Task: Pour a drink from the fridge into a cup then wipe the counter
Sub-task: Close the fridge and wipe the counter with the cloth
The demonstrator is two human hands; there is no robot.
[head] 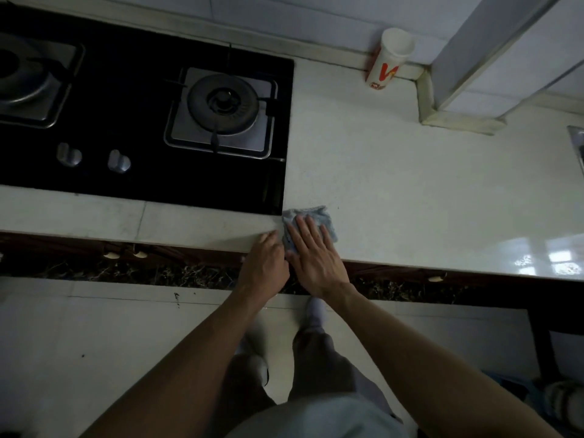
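Head: right hand (311, 251) flat on cloth (317, 213); cup (390, 60) (red "V" mark).

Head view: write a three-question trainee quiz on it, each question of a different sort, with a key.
1. True or false: the right hand lies flat on the cloth.
2. Where on the counter does the cup stand? A front edge; B back edge; C beside the cloth.
3. Fill in: the stove shows ___ knobs.
Key: 1 true; 2 B; 3 two.
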